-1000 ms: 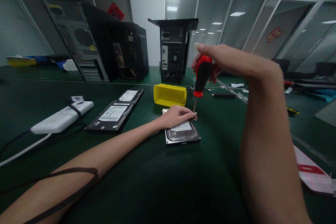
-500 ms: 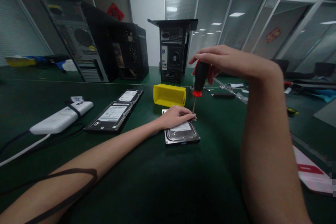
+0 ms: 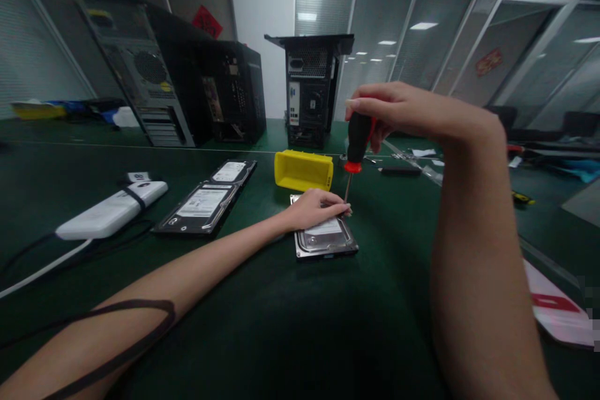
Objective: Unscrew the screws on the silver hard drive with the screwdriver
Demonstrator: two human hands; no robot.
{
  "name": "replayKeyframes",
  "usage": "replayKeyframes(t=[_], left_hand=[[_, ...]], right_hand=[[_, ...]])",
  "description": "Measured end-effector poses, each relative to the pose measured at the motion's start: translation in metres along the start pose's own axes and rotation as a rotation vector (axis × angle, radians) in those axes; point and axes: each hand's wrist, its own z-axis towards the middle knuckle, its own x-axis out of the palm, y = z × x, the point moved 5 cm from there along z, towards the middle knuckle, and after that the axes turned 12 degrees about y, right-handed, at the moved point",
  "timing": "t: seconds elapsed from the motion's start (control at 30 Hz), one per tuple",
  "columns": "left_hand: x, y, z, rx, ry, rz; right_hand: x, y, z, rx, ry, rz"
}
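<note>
A silver hard drive (image 3: 325,239) lies flat on the green table (image 3: 281,325). My left hand (image 3: 313,208) rests on top of it, fingers laid flat and pressing it down, fingertips beside the screwdriver tip. My right hand (image 3: 403,109) grips the top of a black-and-red screwdriver (image 3: 356,140) held upright, its thin shaft reaching down to the drive's far right corner.
A yellow bin (image 3: 303,169) stands just behind the drive. Two more hard drives (image 3: 206,203) lie to the left, beside a white power strip (image 3: 110,211) with cables. Three computer towers (image 3: 312,87) stand at the back. Tools and a white-red sheet (image 3: 557,312) lie at the right.
My right hand's fingers have shifted around the screwdriver handle, covering more of its red top. The left hand and the drive have stayed in place.
</note>
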Motion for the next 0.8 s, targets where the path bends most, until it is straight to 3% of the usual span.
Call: replayKeyframes(t=[0.8], left_hand=[[-0.0002, 0.0012, 0.0, 0.031, 0.002, -0.005]], right_hand=[[0.0006, 0.006, -0.0031, 0.146, -0.08, -0.158]])
